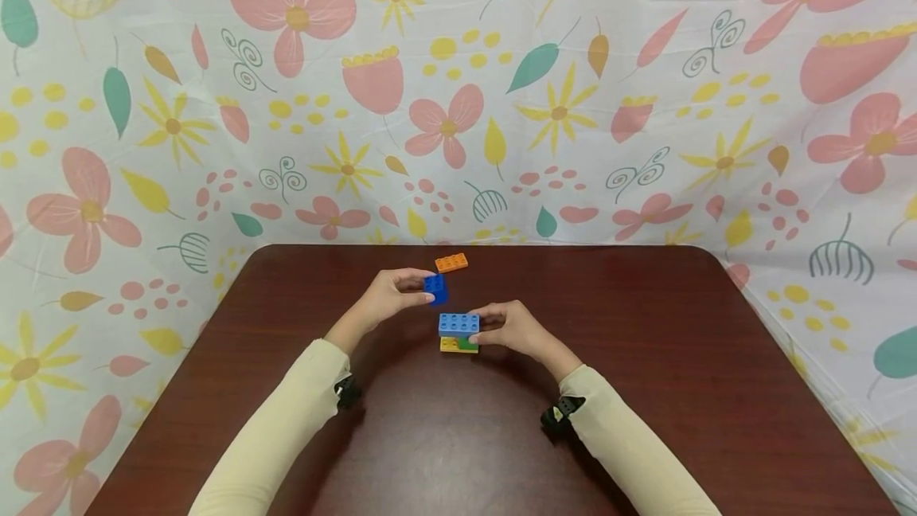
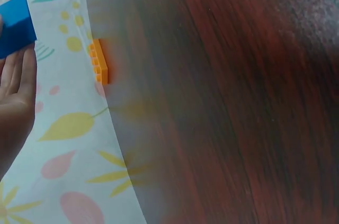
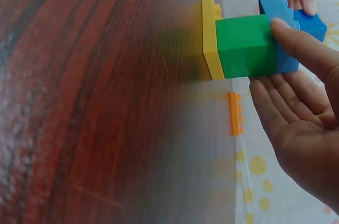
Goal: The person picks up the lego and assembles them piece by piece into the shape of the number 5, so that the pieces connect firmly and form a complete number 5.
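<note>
My left hand (image 1: 387, 294) pinches a dark blue brick (image 1: 434, 288) between thumb and fingers, held up a little behind and left of a small stack. The stack has a yellow plate (image 3: 210, 38) at the bottom, a green brick (image 3: 246, 46) above it toward one end, and a light blue brick (image 1: 457, 325) on top, studs up. With thumb and fingers, my right hand (image 1: 517, 330) grips the stack from the right side, at the light blue brick. In the left wrist view, the flat side of the dark blue brick (image 2: 17, 25) shows beside the fingers.
An orange studded plate (image 1: 451, 263) lies near the far edge of the dark wooden table (image 1: 609, 301), beyond both hands. A flower-patterned cloth (image 1: 458, 173) hangs behind the table and along its sides.
</note>
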A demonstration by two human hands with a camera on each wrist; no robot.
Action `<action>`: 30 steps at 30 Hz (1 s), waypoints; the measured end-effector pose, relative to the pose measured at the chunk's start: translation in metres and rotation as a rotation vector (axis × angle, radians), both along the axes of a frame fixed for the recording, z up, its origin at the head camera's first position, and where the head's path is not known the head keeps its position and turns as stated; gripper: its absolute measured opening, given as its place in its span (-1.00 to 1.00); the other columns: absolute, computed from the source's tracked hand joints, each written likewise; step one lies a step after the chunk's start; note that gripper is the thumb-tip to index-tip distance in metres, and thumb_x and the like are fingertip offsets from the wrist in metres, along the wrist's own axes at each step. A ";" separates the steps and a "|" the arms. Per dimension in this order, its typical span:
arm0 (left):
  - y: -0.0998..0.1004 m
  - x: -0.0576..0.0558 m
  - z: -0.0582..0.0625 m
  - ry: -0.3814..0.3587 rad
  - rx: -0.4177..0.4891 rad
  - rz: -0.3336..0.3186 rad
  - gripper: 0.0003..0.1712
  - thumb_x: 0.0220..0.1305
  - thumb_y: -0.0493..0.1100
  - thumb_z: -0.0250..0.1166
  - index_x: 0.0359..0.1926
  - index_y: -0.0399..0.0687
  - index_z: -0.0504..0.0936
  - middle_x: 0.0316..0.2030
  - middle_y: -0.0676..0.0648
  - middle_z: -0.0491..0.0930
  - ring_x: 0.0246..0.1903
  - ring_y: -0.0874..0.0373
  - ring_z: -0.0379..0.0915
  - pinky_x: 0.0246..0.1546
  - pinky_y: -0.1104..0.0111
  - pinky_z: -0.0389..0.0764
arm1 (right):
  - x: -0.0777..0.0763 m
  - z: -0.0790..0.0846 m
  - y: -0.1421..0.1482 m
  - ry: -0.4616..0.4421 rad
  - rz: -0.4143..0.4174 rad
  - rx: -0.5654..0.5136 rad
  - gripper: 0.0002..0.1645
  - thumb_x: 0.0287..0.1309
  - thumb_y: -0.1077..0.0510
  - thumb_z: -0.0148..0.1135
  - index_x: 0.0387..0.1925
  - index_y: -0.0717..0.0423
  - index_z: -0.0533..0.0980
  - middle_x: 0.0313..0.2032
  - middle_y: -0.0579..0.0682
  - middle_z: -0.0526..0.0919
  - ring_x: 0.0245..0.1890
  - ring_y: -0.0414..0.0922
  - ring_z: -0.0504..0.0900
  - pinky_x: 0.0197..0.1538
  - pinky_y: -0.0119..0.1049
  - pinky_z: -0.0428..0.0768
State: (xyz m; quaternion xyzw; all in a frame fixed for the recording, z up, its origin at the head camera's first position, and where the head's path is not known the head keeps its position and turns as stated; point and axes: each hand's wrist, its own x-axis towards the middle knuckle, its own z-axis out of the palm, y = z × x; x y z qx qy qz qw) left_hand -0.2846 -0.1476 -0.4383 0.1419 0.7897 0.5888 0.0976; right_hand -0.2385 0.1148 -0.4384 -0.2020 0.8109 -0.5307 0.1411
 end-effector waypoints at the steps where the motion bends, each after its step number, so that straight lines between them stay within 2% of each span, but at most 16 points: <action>1: 0.000 0.001 0.001 0.000 -0.006 -0.012 -0.59 0.15 -0.15 0.42 0.05 -0.05 0.65 -0.11 -0.10 0.68 -0.06 0.05 0.58 -0.05 0.18 0.61 | -0.001 -0.001 0.000 0.005 0.005 -0.005 -0.54 0.04 0.30 0.41 0.02 0.34 0.58 -0.12 0.23 0.67 -0.10 0.10 0.66 -0.08 -0.15 0.64; 9: 0.002 0.008 0.005 0.048 -0.077 -0.132 -0.57 0.13 -0.15 0.44 0.06 -0.03 0.66 -0.10 -0.07 0.67 -0.03 0.07 0.56 -0.06 0.21 0.61 | -0.024 -0.037 0.004 0.046 0.022 -0.033 -0.53 -0.02 0.22 0.48 -0.01 0.26 0.61 -0.14 0.17 0.69 -0.14 0.05 0.68 -0.09 -0.15 0.65; 18: 0.002 0.010 0.002 0.067 -0.098 -0.181 -0.57 0.12 -0.14 0.44 0.04 -0.05 0.66 -0.12 -0.05 0.68 -0.07 0.09 0.57 -0.07 0.22 0.61 | -0.023 -0.038 0.003 0.031 -0.005 -0.024 -0.53 -0.06 0.16 0.52 -0.05 0.16 0.65 -0.19 0.05 0.71 -0.17 -0.05 0.70 -0.10 -0.18 0.65; 24: 0.003 0.009 -0.001 0.075 -0.110 -0.201 -0.60 0.14 -0.17 0.43 0.04 -0.04 0.66 -0.12 -0.03 0.68 -0.08 0.11 0.58 -0.02 0.22 0.59 | -0.022 -0.037 0.004 0.016 -0.015 -0.025 -0.54 -0.07 0.18 0.51 -0.04 0.16 0.65 -0.19 0.05 0.71 -0.16 -0.02 0.70 -0.10 -0.18 0.65; 30: 0.005 0.010 0.000 0.106 -0.111 -0.247 -0.60 0.14 -0.18 0.42 0.04 -0.10 0.66 -0.11 -0.06 0.68 -0.06 0.09 0.59 0.06 0.14 0.54 | -0.021 -0.037 0.005 0.013 -0.001 -0.034 -0.53 -0.04 0.19 0.50 -0.03 0.18 0.64 -0.16 0.10 0.71 -0.14 0.03 0.69 -0.10 -0.16 0.65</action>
